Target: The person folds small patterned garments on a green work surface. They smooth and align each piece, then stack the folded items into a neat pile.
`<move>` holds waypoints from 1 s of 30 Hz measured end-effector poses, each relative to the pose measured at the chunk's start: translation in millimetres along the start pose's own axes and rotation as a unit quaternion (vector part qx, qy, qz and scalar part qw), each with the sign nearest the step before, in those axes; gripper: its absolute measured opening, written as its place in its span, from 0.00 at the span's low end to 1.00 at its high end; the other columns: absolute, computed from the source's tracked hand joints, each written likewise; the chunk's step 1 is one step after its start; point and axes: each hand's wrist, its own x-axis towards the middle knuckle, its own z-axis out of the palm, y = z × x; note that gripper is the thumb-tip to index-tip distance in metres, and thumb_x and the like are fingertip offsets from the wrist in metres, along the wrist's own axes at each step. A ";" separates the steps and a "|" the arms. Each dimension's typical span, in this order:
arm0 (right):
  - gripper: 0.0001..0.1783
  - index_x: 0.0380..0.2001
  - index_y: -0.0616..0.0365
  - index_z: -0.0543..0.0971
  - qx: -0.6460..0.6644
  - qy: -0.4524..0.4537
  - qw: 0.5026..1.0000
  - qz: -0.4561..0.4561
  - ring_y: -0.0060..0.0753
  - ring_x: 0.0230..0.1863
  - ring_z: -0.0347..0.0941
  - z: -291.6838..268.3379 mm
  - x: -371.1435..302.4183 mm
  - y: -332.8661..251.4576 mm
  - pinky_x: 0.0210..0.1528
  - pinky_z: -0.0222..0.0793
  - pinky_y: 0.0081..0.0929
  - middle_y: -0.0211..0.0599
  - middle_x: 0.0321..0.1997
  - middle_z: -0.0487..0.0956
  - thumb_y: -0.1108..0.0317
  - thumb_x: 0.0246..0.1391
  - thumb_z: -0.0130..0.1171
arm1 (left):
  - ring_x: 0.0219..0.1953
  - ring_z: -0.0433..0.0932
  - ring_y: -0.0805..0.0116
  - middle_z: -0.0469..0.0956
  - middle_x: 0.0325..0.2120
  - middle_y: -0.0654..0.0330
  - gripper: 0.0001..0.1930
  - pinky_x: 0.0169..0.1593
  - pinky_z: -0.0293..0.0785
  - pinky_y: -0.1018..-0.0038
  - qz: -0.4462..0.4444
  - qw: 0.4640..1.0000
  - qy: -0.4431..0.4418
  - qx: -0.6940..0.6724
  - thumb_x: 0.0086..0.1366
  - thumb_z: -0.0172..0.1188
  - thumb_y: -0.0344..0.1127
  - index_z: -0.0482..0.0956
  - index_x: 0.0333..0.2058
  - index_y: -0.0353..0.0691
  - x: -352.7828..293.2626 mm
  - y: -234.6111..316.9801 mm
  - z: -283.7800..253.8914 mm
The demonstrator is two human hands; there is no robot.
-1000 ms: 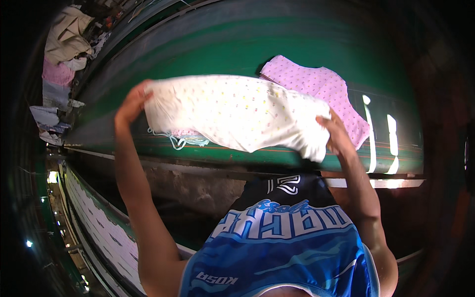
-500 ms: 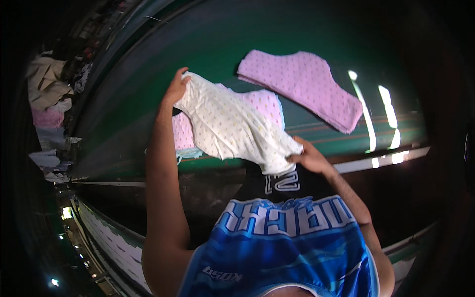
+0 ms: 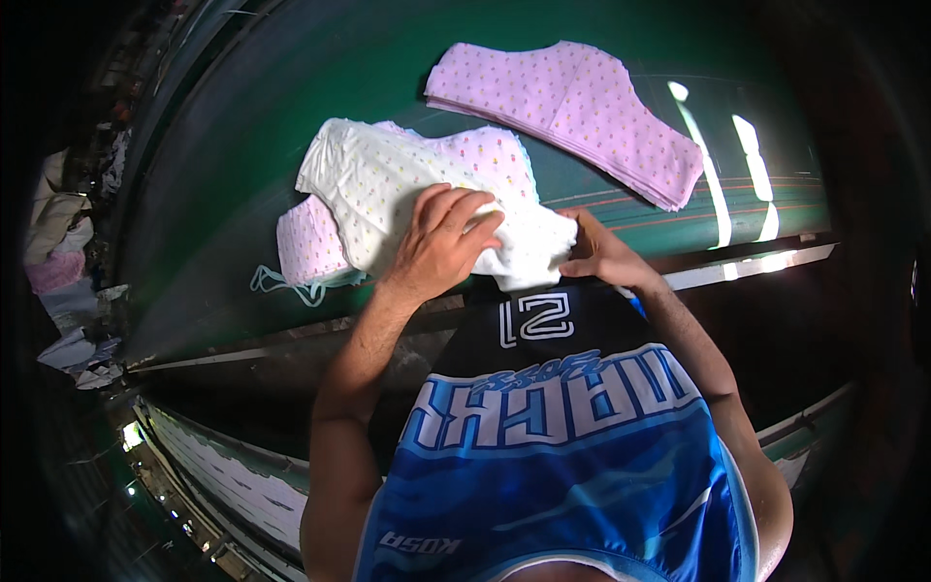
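Note:
A white fabric panel with a small print [image 3: 373, 184], cut like a garment piece, lies spread over a pink printed garment piece [image 3: 490, 160] with pale blue edging. My left hand [image 3: 441, 238] rests on the white panel's near part, fingers apart and slightly bent. At the panel's narrow right end, my right hand [image 3: 603, 254] pinches the edge between thumb and fingers. The pink piece shows beyond the panel and at its left, where a pale blue tie [image 3: 291, 283] hangs toward the table edge.
A stack of pink printed fabric pieces [image 3: 572, 112] sits farther back on the green table [image 3: 369, 73]. Bright light strips [image 3: 752, 175] fall on the table's right side. Beyond its left end is a heap of cloth scraps [image 3: 73, 262]. The table's near edge [image 3: 742, 267] runs before me.
My left hand has let go of the panel's far left corner and come down nearer, onto the cloth. The white panel now lies flatter. My right hand stays at its right end.

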 end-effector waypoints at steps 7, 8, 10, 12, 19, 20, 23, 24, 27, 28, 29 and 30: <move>0.20 0.54 0.58 0.83 -0.400 0.138 0.856 -0.296 0.47 0.48 0.85 29.4 -2.3 -42.5 0.51 0.81 0.41 0.42 0.44 0.86 0.71 0.59 0.75 | 0.46 0.78 0.54 0.77 0.45 0.57 0.20 0.49 0.75 0.59 -0.153 0.977 0.133 -0.061 0.57 0.82 0.32 0.85 0.47 0.42 -35.9 12.2 49.0; 0.14 0.45 0.60 0.84 -0.422 0.149 0.852 -0.272 0.51 0.41 0.86 41.0 3.2 -45.0 0.46 0.82 0.45 0.44 0.39 0.87 0.66 0.61 0.74 | 0.43 0.78 0.52 0.76 0.43 0.56 0.19 0.45 0.76 0.60 -0.126 0.981 0.144 -0.041 0.57 0.82 0.30 0.84 0.45 0.39 -32.6 8.8 48.8; 0.13 0.43 0.61 0.84 -0.428 0.155 0.863 -0.218 0.52 0.41 0.85 47.1 13.9 -33.3 0.46 0.82 0.46 0.44 0.38 0.86 0.65 0.61 0.73 | 0.44 0.78 0.52 0.76 0.43 0.56 0.19 0.46 0.76 0.60 -0.138 0.980 0.136 -0.045 0.57 0.81 0.29 0.84 0.46 0.39 -32.5 6.8 50.1; 0.13 0.38 0.61 0.84 -0.424 0.138 0.877 -0.180 0.53 0.41 0.85 47.4 15.3 -34.2 0.44 0.81 0.47 0.46 0.37 0.86 0.64 0.61 0.74 | 0.45 0.78 0.53 0.76 0.43 0.56 0.18 0.48 0.76 0.59 -0.154 0.980 0.120 -0.050 0.59 0.80 0.30 0.84 0.46 0.40 -30.2 7.2 48.4; 0.11 0.34 0.60 0.81 -0.432 0.168 0.859 -0.220 0.54 0.39 0.82 50.8 -12.1 -50.7 0.43 0.79 0.48 0.45 0.33 0.84 0.66 0.58 0.74 | 0.45 0.79 0.56 0.75 0.44 0.58 0.17 0.51 0.77 0.59 -0.188 0.981 0.037 -0.042 0.65 0.71 0.24 0.86 0.53 0.43 -19.1 10.4 29.7; 0.12 0.33 0.60 0.81 -0.423 0.171 0.863 -0.216 0.54 0.39 0.82 49.3 -8.5 -46.0 0.43 0.79 0.48 0.44 0.33 0.84 0.66 0.57 0.75 | 0.45 0.79 0.56 0.76 0.43 0.57 0.18 0.49 0.78 0.60 -0.190 0.981 0.030 -0.036 0.65 0.71 0.24 0.86 0.53 0.42 -16.1 10.2 28.4; 0.13 0.32 0.59 0.81 -0.400 0.191 0.864 -0.240 0.53 0.40 0.82 47.7 5.4 -33.7 0.43 0.79 0.48 0.44 0.33 0.83 0.65 0.55 0.77 | 0.42 0.80 0.57 0.77 0.40 0.57 0.17 0.46 0.79 0.60 -0.148 0.989 -0.004 -0.010 0.64 0.71 0.23 0.87 0.51 0.41 -7.5 5.5 18.8; 0.14 0.31 0.59 0.81 -0.398 0.200 0.856 -0.263 0.52 0.41 0.82 50.4 2.6 -35.6 0.43 0.79 0.48 0.44 0.33 0.83 0.65 0.54 0.78 | 0.41 0.81 0.58 0.77 0.39 0.57 0.16 0.46 0.80 0.60 -0.130 0.991 -0.019 -0.004 0.63 0.71 0.23 0.87 0.50 0.41 -7.4 5.7 15.7; 0.16 0.28 0.58 0.80 -0.381 0.202 0.869 -0.242 0.51 0.40 0.82 52.4 3.0 -29.3 0.43 0.78 0.48 0.43 0.32 0.82 0.65 0.52 0.80 | 0.40 0.82 0.58 0.78 0.38 0.57 0.13 0.45 0.80 0.60 -0.090 0.996 -0.022 0.018 0.62 0.71 0.23 0.88 0.45 0.40 3.1 2.7 8.8; 0.16 0.28 0.58 0.80 -0.375 0.198 0.878 -0.222 0.51 0.40 0.82 50.2 3.5 -28.4 0.43 0.78 0.48 0.43 0.31 0.82 0.65 0.52 0.80 | 0.41 0.82 0.59 0.78 0.39 0.57 0.12 0.46 0.81 0.61 -0.089 0.996 -0.023 0.009 0.62 0.71 0.22 0.87 0.44 0.41 5.5 1.2 9.2; 0.17 0.28 0.58 0.79 -0.374 0.194 0.881 -0.214 0.51 0.39 0.82 48.7 3.3 -28.3 0.42 0.78 0.47 0.43 0.31 0.82 0.65 0.52 0.81 | 0.41 0.82 0.59 0.78 0.39 0.57 0.12 0.46 0.81 0.61 -0.088 0.996 -0.025 0.001 0.62 0.71 0.22 0.87 0.43 0.41 6.3 -1.2 10.0; 0.17 0.28 0.58 0.79 -0.372 0.190 0.885 -0.205 0.51 0.39 0.82 49.3 3.4 -27.6 0.41 0.78 0.46 0.43 0.31 0.82 0.65 0.52 0.81 | 0.42 0.82 0.59 0.79 0.39 0.57 0.11 0.46 0.81 0.61 -0.088 0.996 -0.028 -0.007 0.61 0.71 0.22 0.87 0.42 0.41 5.1 -4.0 10.9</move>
